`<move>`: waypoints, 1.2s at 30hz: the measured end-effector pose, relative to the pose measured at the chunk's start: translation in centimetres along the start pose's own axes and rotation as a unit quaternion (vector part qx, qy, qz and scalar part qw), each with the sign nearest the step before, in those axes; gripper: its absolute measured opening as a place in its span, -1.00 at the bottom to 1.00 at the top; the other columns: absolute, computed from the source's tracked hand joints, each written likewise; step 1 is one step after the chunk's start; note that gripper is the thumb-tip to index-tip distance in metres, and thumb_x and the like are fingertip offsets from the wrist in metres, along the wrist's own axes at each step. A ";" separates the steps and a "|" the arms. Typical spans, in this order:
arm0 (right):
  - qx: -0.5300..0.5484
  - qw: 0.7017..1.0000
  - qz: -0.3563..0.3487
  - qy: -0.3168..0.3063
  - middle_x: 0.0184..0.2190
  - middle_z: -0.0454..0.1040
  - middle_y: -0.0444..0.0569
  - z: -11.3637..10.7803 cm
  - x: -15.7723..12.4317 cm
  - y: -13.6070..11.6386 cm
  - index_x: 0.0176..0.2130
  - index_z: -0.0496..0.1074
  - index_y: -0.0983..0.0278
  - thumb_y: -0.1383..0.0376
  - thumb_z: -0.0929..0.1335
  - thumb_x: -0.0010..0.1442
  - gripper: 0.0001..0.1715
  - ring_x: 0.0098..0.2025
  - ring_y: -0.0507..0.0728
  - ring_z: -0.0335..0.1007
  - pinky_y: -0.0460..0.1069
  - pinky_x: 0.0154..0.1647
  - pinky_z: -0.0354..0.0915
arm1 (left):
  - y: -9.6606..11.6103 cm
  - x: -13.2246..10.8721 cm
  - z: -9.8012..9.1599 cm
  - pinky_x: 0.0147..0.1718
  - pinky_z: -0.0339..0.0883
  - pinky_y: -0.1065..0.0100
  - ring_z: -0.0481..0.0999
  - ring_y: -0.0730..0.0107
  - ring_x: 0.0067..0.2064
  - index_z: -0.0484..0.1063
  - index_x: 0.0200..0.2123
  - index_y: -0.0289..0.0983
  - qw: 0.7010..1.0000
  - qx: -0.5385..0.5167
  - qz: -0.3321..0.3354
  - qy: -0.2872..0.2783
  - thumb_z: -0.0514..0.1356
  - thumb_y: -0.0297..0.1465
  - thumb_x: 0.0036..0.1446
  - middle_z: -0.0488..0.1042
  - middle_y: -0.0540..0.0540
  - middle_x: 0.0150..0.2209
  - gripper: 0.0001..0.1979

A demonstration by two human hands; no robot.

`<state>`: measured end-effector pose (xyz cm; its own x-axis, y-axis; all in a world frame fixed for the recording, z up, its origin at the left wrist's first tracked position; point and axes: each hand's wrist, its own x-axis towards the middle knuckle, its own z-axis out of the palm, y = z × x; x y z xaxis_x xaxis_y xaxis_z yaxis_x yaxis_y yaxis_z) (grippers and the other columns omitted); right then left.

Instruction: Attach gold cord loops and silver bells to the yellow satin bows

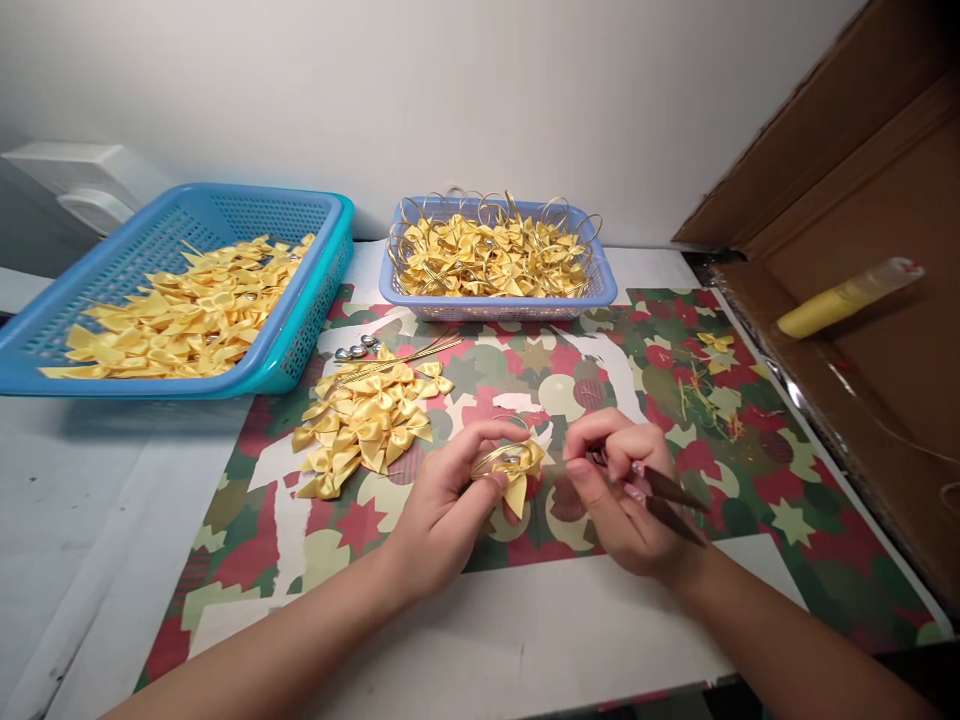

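Note:
Between the thumb and fingers of my left hand (450, 500) is a yellow satin bow (517, 485) with a loop of gold cord around it. Just to the right, my right hand (626, 490) is closed around small scissors (660, 495), their blades pointing back toward the wrist. Its thumb and forefinger are pinched together near the bow; whether a thread lies between them I cannot make out. Left of my left hand lies a pile of yellow bows (371, 415). Gold cords (405, 360) and several small silvery round pieces (360, 347) lie at the pile's far edge.
A blue basket (315, 300) of bows stands at the left, nested in a turquoise one. At the back, another basket (495, 305) holds bows with gold loops. Thread scraps (712, 405) lie on the right. A cardboard wall (847, 250) carries a yellow tube (840, 300).

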<state>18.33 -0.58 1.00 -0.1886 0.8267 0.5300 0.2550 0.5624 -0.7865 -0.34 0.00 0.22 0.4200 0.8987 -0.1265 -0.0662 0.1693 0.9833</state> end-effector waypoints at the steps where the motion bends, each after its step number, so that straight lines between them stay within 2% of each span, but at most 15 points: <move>1: -0.009 1.000 -0.002 0.014 -0.42 0.29 -0.17 -0.1 0.1 0.0 -0.38 0.00 0.15 0.48 0.26 0.22 -0.67 -0.46 0.02 0.29 -0.07 -0.49 0.31 | 0.0 0.0 0.0 -0.52 0.26 0.44 0.39 0.45 -0.52 0.37 -0.05 -0.18 1.000 -0.004 -0.008 0.002 0.05 -0.42 0.23 0.39 0.06 -0.52 -0.77; 3: -0.032 0.999 -0.007 0.016 -0.42 0.34 -0.17 -0.1 0.2 0.0 -0.38 0.00 0.15 0.44 0.33 0.18 -0.62 -0.44 0.03 0.31 -0.06 -0.48 0.31 | 0.1 0.0 0.0 -0.54 0.23 0.46 0.40 0.45 -0.52 0.35 -0.05 -0.18 1.000 -0.006 -0.018 0.002 0.04 -0.42 0.24 0.39 0.07 -0.54 -0.77; 5: -0.048 0.999 -0.011 -0.010 -0.37 0.40 -0.13 0.0 0.1 0.1 -0.39 0.01 0.15 0.44 0.37 0.16 -0.59 -0.42 0.04 0.35 -0.07 -0.49 0.30 | 0.1 0.0 0.0 -0.53 0.24 0.48 0.40 0.46 -0.51 0.33 -0.04 -0.18 1.000 -0.013 -0.019 -0.003 0.03 -0.42 0.25 0.41 0.07 -0.54 -0.77; 7: -0.047 0.998 -0.019 -0.030 -0.39 0.38 -0.13 0.2 0.0 0.2 -0.39 0.02 0.16 0.38 0.37 0.19 -0.61 -0.44 0.03 0.32 -0.08 -0.51 0.27 | 0.0 0.0 0.0 -0.50 0.27 0.49 0.40 0.48 -0.50 0.31 -0.05 -0.17 1.000 -0.020 -0.003 -0.007 0.03 -0.44 0.26 0.44 0.07 -0.50 -0.79; 9: -0.025 0.999 -0.018 -0.023 -0.48 0.25 -0.19 0.2 -0.1 0.3 -0.38 0.04 0.16 0.18 0.34 0.26 -0.64 -0.51 0.02 0.20 -0.08 -0.56 0.20 | 0.0 0.0 0.1 -0.49 0.28 0.50 0.40 0.51 -0.50 0.30 -0.12 -0.17 0.999 -0.016 0.030 -0.005 0.04 -0.46 0.27 0.43 0.08 -0.49 -0.85; 11: -0.001 1.000 0.006 -0.014 -0.53 0.09 -0.22 -0.1 0.0 0.4 -0.36 0.07 0.17 -0.08 0.23 0.28 -0.57 -0.56 0.01 0.05 -0.08 -0.61 0.10 | -0.1 -0.1 0.1 -0.49 0.29 0.51 0.40 0.52 -0.49 0.27 -0.21 -0.17 0.998 -0.009 0.067 -0.004 0.03 -0.47 0.28 0.42 0.09 -0.48 -0.91; 13: -0.010 0.999 0.036 -0.022 -0.54 0.04 -0.23 -0.4 0.2 0.5 -0.35 0.11 0.18 -0.18 0.16 0.27 -0.50 -0.58 0.00 -0.03 -0.09 -0.63 0.03 | -0.2 -0.1 0.1 -0.49 0.29 0.52 0.40 0.53 -0.49 0.25 -0.26 -0.17 0.996 -0.008 0.087 -0.009 0.02 -0.47 0.29 0.43 0.09 -0.48 -0.91; 16: -0.074 0.996 0.029 -0.047 -0.59 0.07 -0.25 -0.8 0.5 0.3 -0.39 0.16 0.20 -0.02 0.30 0.27 -0.60 -0.62 -0.05 -0.08 -0.11 -0.66 -0.06 | -0.3 -0.1 0.1 -0.50 0.27 0.52 0.40 0.53 -0.49 0.26 -0.24 -0.16 0.996 -0.004 0.090 -0.018 0.02 -0.47 0.29 0.43 0.10 -0.47 -0.90; 18: -0.081 0.995 0.000 -0.055 -0.62 0.09 -0.27 -0.8 0.5 0.1 -0.37 0.20 0.21 -0.02 0.33 0.24 -0.61 -0.64 -0.06 -0.09 -0.11 -0.67 -0.08 | -0.3 -0.1 0.0 -0.51 0.26 0.52 0.38 0.52 -0.50 0.30 -0.19 -0.15 0.995 0.016 0.092 -0.021 0.02 -0.47 0.29 0.43 0.09 -0.47 -0.88; 21: -0.051 0.997 0.000 -0.061 -0.61 0.11 -0.25 -0.9 0.5 0.0 -0.30 0.23 0.22 -0.21 0.17 0.25 -0.44 -0.64 -0.04 -0.05 -0.10 -0.66 -0.04 | -0.1 -0.1 -0.1 -0.49 0.26 0.51 0.41 0.51 -0.47 0.38 -0.11 -0.15 0.993 0.059 0.103 -0.021 0.02 -0.49 0.28 0.48 0.06 -0.45 -0.79; 23: -0.063 0.995 0.005 -0.080 -0.61 0.11 -0.23 -1.2 0.4 0.1 -0.35 0.23 0.23 -0.17 0.09 0.31 -0.43 -0.62 -0.02 -0.01 -0.09 -0.63 -0.01 | -0.1 0.0 -0.2 -0.45 0.28 0.50 0.45 0.49 -0.42 0.44 -0.10 -0.14 0.993 0.072 0.098 -0.015 0.02 -0.50 0.26 0.52 0.03 -0.38 -0.74; 25: -0.114 0.987 -0.005 -0.117 -0.61 0.14 -0.20 -1.6 0.5 0.3 -0.43 0.23 0.24 -0.06 0.09 0.36 -0.46 -0.60 -0.02 0.01 -0.09 -0.59 -0.01 | -0.1 0.0 -0.3 -0.44 0.28 0.50 0.45 0.49 -0.41 0.47 -0.11 -0.14 0.995 0.064 0.079 -0.002 0.03 -0.50 0.25 0.53 0.02 -0.34 -0.73; 28: -0.201 0.966 -0.010 -0.159 -0.62 0.19 -0.18 -2.2 0.7 0.6 -0.49 0.25 0.26 0.05 0.19 0.32 -0.54 -0.58 -0.02 0.04 -0.08 -0.55 -0.03 | -0.3 0.1 -0.3 -0.47 0.27 0.49 0.44 0.47 -0.43 0.49 -0.13 -0.15 0.998 0.033 0.049 0.004 0.04 -0.48 0.24 0.50 0.02 -0.40 -0.73; 32: -0.256 0.951 0.004 -0.175 -0.63 0.18 -0.19 -2.6 0.7 0.8 -0.52 0.26 0.27 0.12 0.25 0.25 -0.61 -0.58 -0.02 0.01 -0.08 -0.55 -0.05 | -0.3 0.1 -0.2 -0.50 0.25 0.48 0.45 0.47 -0.49 0.47 -0.10 -0.14 1.000 -0.019 0.004 -0.016 0.05 -0.45 0.23 0.46 0.06 -0.51 -0.74; 36: -0.273 0.944 0.014 -0.182 -0.64 0.18 -0.20 -2.5 0.8 0.7 -0.55 0.26 0.28 0.14 0.26 0.23 -0.61 -0.60 -0.03 0.00 -0.09 -0.56 -0.07 | 0.2 0.0 0.0 -0.48 0.27 0.50 0.48 0.52 -0.50 0.49 -0.15 -0.14 0.998 -0.054 -0.014 -0.012 0.06 -0.48 0.20 0.47 0.06 -0.43 -0.75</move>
<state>20.70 0.46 1.66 -0.4625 0.8380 0.2896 0.6975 0.5455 -0.4647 -0.37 0.10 0.42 0.4440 0.8836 -0.1487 -0.1514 0.2376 0.9595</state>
